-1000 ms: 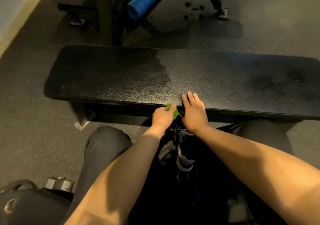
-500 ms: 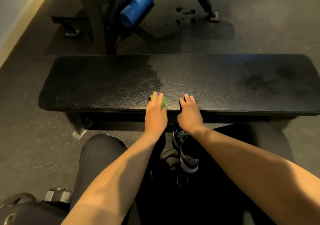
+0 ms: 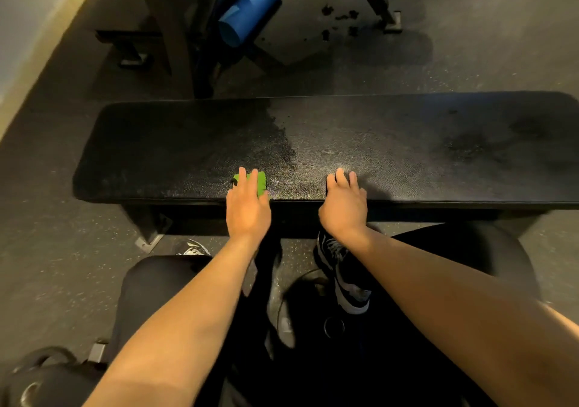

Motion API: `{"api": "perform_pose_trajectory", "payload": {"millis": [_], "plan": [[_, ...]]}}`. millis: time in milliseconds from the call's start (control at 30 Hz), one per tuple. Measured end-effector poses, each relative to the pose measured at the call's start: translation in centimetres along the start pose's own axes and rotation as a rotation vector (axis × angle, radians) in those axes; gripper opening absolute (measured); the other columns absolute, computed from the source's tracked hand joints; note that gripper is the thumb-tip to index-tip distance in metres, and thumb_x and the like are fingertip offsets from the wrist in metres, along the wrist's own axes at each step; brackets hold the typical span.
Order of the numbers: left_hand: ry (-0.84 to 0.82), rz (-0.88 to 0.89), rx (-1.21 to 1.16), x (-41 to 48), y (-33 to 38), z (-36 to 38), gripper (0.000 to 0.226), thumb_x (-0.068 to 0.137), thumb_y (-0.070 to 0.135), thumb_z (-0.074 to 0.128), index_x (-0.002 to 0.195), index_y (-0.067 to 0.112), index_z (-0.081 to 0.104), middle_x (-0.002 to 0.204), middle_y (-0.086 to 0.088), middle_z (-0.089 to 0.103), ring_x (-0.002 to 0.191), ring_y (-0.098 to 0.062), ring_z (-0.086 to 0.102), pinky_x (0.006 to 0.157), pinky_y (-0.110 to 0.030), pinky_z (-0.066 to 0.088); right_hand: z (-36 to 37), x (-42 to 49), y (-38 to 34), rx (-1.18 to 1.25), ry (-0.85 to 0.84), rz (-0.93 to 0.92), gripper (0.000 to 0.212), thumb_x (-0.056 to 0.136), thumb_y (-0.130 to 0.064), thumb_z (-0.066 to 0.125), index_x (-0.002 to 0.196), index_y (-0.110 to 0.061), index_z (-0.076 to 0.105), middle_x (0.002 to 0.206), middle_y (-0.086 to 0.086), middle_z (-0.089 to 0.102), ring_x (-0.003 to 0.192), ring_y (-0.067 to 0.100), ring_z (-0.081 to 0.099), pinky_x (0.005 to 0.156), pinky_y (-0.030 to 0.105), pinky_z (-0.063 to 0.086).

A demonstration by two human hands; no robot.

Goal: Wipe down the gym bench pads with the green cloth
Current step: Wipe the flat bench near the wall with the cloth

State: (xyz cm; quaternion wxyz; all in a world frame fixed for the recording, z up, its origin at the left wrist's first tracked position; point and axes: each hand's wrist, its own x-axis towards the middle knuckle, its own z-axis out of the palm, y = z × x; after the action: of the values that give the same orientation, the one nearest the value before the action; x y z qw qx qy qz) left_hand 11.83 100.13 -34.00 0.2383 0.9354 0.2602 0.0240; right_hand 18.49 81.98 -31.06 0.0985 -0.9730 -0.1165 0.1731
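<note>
Green cloth lies under flat left hand, seemingly pressed.

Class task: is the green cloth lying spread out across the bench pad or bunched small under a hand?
Bunched small: the green cloth shows only as a patch beneath the left hand fingers.

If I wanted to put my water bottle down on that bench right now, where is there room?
The bench pad has bare room right of the right hand, out to its far end, and along the back edge. The darker stretch left of the green cloth is also bare. The crowded part is the front edge, where the left hand presses the cloth and the right hand rests.
</note>
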Motion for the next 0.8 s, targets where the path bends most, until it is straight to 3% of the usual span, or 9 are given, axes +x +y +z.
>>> {"api": "perform_pose_trajectory", "payload": {"millis": [167,367,400,467,533,567,667,733,800], "plan": [[-0.048,0.06,0.105,-1.2,4.2,1.9,0.061,0.101,0.029,0.052,0.155,0.014,0.028,0.165,-0.015,0.017,0.146,-0.043,0.024,0.119,-0.051,0.023,-0.2,0.0,0.5,0.031,0.016,-0.033,0.068,0.089,-0.013,0.057,0.15,-0.016,0.031,0.164,0.003,0.018,0.152,0.027,0.008,0.117,0.046,0.027],[-0.234,0.41,0.058,-2.5,8.1,4.2,0.063,0.103,0.024,0.044,0.159,0.017,0.017,0.168,-0.006,0.007,0.153,-0.033,0.008,0.124,-0.044,0.005,0.1,0.3,1.0,0.184,0.069,-0.024,0.051,0.097,-0.019,0.042,0.148,-0.024,0.041,0.162,0.001,0.027,0.152,0.023,0.014,0.119,0.041,0.026],[-0.238,0.461,0.064,-2.2,7.8,4.0,0.062,0.103,0.025,0.045,0.159,0.018,0.019,0.168,-0.006,0.01,0.153,-0.033,0.013,0.124,-0.044,0.007,0.2,0.3,1.2,0.195,0.076,-0.02,0.051,0.097,-0.017,0.043,0.148,-0.024,0.041,0.161,0.001,0.027,0.152,0.022,0.014,0.119,0.041,0.026],[-0.167,0.552,0.128,-1.0,6.2,2.7,0.058,0.1,0.023,0.05,0.154,0.018,0.03,0.162,-0.008,0.027,0.139,-0.032,0.04,0.118,-0.045,0.024,0.1,0.3,1.0,0.167,0.084,-0.024,0.055,0.095,-0.009,0.045,0.148,-0.022,0.04,0.162,0.0,0.026,0.152,0.022,0.014,0.119,0.039,0.026],[-0.048,0.47,0.193,1.0,3.8,1.1,0.045,0.096,0.021,0.051,0.14,0.017,0.04,0.149,-0.01,0.04,0.112,-0.032,0.059,0.098,-0.044,0.04,0.1,0.4,0.8,0.119,0.089,-0.022,0.058,0.089,-0.002,0.049,0.144,-0.019,0.041,0.16,-0.002,0.026,0.151,0.021,0.013,0.116,0.036,0.03],[-0.018,0.349,0.191,2.0,2.4,0.1,0.041,0.097,0.02,0.048,0.138,0.016,0.041,0.147,-0.01,0.041,0.11,-0.032,0.059,0.094,-0.045,0.042,0.2,0.5,0.7,0.108,0.091,-0.017,0.057,0.086,0.0,0.052,0.139,-0.018,0.043,0.158,-0.003,0.028,0.15,0.022,0.014,0.113,0.036,0.032],[-0.057,0.033,0.119,3.5,-0.4,-1.4,0.05,0.105,0.024,0.041,0.153,0.015,0.031,0.162,-0.013,0.024,0.142,-0.036,0.036,0.115,-0.05,0.029,0.4,0.6,0.5,0.086,0.099,-0.01,0.053,0.082,0.001,0.055,0.132,-0.016,0.047,0.151,-0.001,0.035,0.148,0.024,0.019,0.11,0.039,0.036],[-0.102,0.021,0.119,2.9,0.4,-1.2,0.053,0.106,0.024,0.041,0.156,0.013,0.026,0.165,-0.014,0.018,0.148,-0.037,0.025,0.119,-0.05,0.022,0.6,0.6,0.6,0.095,0.106,-0.02,0.053,0.084,0.0,0.054,0.134,-0.016,0.047,0.153,0.0,0.035,0.148,0.025,0.019,0.111,0.04,0.035],[-0.061,0.102,0.116,1.7,2.2,0.1,0.052,0.104,0.021,0.042,0.154,0.01,0.029,0.162,-0.017,0.022,0.145,-0.04,0.027,0.116,-0.05,0.026,0.5,0.6,0.7,0.15,0.108,-0.03,0.058,0.087,0.002,0.052,0.14,-0.017,0.044,0.159,-0.002,0.029,0.151,0.023,0.015,0.116,0.039,0.029]]}}
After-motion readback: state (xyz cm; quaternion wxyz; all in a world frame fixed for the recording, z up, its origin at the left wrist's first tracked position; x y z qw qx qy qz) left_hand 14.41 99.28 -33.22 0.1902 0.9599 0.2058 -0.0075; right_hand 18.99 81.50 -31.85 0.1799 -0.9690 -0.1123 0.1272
